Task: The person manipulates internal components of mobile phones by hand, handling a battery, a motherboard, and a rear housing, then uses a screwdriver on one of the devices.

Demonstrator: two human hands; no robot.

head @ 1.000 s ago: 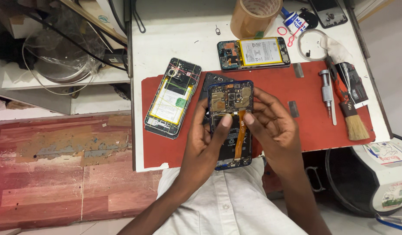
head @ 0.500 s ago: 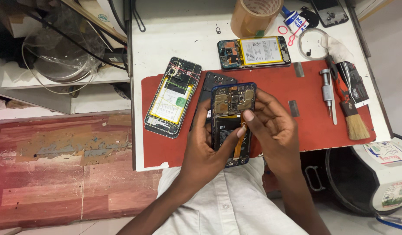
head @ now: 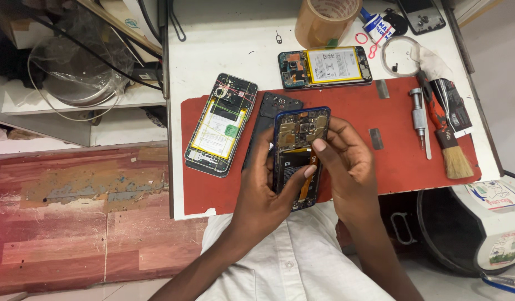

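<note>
Opened phone with yellow battery (head: 219,125) lies untouched on the red mat (head: 391,161), left. Left hand (head: 263,192) cradles the blue-framed phone (head: 300,153) above the surface edge, grip wrapped round it. Right hand (head: 346,164) pinches at its battery area: internal work apparently underway; next calls for fine fingertip control.

Opened phone (head: 298,150) between both hands' fingers (head: 319,146), second phone (head: 220,124) left of them, screwdriver (head: 419,117) right, third phone (head: 324,67) beyond
</note>
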